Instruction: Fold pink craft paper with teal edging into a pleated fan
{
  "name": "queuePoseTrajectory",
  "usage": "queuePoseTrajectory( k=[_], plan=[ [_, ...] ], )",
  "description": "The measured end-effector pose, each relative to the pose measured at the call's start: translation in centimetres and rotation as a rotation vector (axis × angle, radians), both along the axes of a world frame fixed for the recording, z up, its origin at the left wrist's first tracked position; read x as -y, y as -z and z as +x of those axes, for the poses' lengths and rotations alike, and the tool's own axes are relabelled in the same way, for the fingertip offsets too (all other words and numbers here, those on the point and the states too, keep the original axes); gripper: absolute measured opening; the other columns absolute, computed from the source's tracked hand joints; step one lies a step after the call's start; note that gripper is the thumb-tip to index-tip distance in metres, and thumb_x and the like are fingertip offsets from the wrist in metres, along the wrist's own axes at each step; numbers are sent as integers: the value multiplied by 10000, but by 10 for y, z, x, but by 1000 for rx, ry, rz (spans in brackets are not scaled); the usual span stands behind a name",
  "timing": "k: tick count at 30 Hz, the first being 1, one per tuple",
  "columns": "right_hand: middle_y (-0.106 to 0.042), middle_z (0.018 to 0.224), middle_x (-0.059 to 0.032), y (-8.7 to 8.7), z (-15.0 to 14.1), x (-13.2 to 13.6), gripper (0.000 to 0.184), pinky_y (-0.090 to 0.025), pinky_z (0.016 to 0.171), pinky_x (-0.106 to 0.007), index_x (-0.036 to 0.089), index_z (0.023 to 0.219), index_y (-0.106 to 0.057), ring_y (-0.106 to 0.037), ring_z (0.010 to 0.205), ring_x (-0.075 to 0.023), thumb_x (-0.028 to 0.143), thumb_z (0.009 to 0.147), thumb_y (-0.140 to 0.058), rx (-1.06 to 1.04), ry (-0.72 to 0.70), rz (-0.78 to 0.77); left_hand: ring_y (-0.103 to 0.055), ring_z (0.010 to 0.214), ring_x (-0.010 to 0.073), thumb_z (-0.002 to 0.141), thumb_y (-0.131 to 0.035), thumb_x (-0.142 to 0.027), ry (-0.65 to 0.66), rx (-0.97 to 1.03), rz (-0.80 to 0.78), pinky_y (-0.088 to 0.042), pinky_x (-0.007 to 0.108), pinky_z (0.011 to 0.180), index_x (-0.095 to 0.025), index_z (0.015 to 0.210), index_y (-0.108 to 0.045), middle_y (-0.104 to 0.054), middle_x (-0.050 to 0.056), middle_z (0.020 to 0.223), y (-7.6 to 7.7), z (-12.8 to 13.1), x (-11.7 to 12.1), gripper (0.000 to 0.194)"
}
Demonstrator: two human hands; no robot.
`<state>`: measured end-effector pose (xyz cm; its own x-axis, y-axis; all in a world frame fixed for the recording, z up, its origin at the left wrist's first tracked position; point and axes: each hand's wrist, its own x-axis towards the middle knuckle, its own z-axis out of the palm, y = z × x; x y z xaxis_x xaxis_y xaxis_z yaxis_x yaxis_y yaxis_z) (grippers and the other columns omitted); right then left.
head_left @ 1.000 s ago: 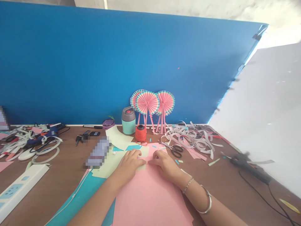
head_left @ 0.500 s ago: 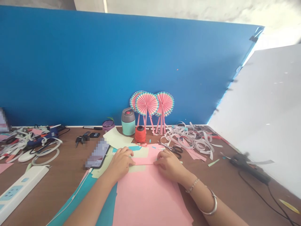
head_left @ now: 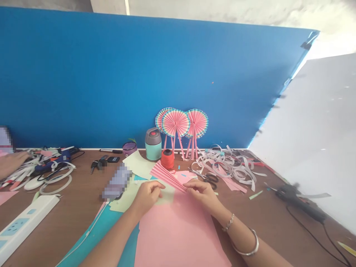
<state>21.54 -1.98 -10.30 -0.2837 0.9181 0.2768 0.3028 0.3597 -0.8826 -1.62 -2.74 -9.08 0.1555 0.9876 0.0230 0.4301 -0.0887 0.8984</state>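
Note:
Between the fingers of my right hand (head_left: pixel 200 192) is the lower right end of a pleated pink paper strip (head_left: pixel 168 175). The strip slants up to the left, its folds spreading a little toward the far end. My left hand (head_left: pixel 150 194) is apart from the strip, fingers curled in, and nothing shows in them. Below both hands lies a large pink paper sheet (head_left: pixel 178 230), with pale green paper (head_left: pixel 129 194) and a blue-green sheet (head_left: pixel 97 233) to the left.
Pink pleated paper fans (head_left: pixel 175 123) stand against the blue partition (head_left: pixel 125 74). In front are a turquoise flask (head_left: pixel 153 148), red thread spool (head_left: pixel 167 160) and scissors (head_left: pixel 208 179). Paper strips (head_left: pixel 230 167) and a glue gun (head_left: pixel 300 204) lie right. Another person's hand (head_left: pixel 12 163) is far left.
The pink strip, flat under both hands before, is now lifted and shows its pleats, held by my right hand alone. My left hand has let go. Another person's hand has appeared at far left.

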Motion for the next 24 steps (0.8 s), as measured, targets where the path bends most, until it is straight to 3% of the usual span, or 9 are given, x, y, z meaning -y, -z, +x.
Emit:
queuePoseTrajectory(
  k=[3, 5, 8, 12, 14, 18, 20, 24],
  plan=[
    [-646, 800, -55, -2, -6, 7, 179, -470, 687, -298, 208, 890, -703, -591, 764, -169, 260, 826, -545, 11, -67, 46, -599, 737, 171, 800, -474, -380, 153, 209, -123, -422, 233, 550, -146, 957, -626, -668, 57, 870, -2, 14, 4, 320],
    [-629, 822, -55, -5, -10, 11, 189, -474, 694, -292, 217, 920, -696, -586, 759, -159, 221, 833, -528, 72, -102, 131, -600, 843, 189, 818, -473, -436, 155, 273, -88, -451, 251, 645, -149, 969, -617, -666, 64, 922, -2, 21, 6, 355],
    [-615, 852, -61, -8, -14, 15, 229, -479, 730, -291, 222, 962, -682, -586, 793, -157, 169, 849, -489, 226, -170, 258, -583, 811, 187, 845, -442, -424, 73, 226, 33, -450, 270, 692, -143, 834, -612, -654, 51, 820, -2, 25, 7, 329],
    [-626, 874, -66, -9, -16, 16, 292, -479, 737, -293, 229, 1017, -653, -579, 844, -169, 113, 854, -440, 403, -238, 396, -534, 720, 155, 867, -399, -314, 3, 83, 207, -432, 255, 662, -163, 743, -573, -592, 16, 731, 1, 25, 9, 262],
    [-623, 886, -72, -8, -16, 17, 304, -478, 714, -305, 223, 1047, -628, -571, 831, -178, 103, 839, -441, 444, -207, 484, -526, 725, 153, 884, -359, -263, -29, -9, 301, -427, 260, 675, -177, 735, -564, -574, 21, 754, 1, 23, 10, 268],
    [-575, 1058, -105, -7, -13, 23, 348, -437, 832, -410, 248, 1132, -565, -535, 987, -237, 121, 825, -461, 464, 99, 718, -497, 806, 191, 890, -332, -194, -87, -349, 558, -403, 323, 735, -186, 816, -593, -551, 62, 831, -1, 17, 10, 271],
    [-536, 1160, -109, -7, -13, 26, 397, -377, 922, -456, 271, 1178, -540, -474, 1116, -273, 125, 813, -484, 482, 211, 810, -475, 829, 206, 886, -331, -159, -60, -527, 648, -385, 351, 747, -189, 959, -606, -545, 71, 852, -2, 16, 9, 286],
    [-486, 1282, -94, -6, -18, 24, 485, -240, 1024, -488, 279, 1265, -479, -349, 1248, -290, 115, 809, -482, 639, 156, 818, -457, 843, 216, 878, -332, -104, 101, -753, 707, -374, 372, 759, -200, 1125, -570, -544, 78, 883, 0, 19, 8, 357]
  ],
)
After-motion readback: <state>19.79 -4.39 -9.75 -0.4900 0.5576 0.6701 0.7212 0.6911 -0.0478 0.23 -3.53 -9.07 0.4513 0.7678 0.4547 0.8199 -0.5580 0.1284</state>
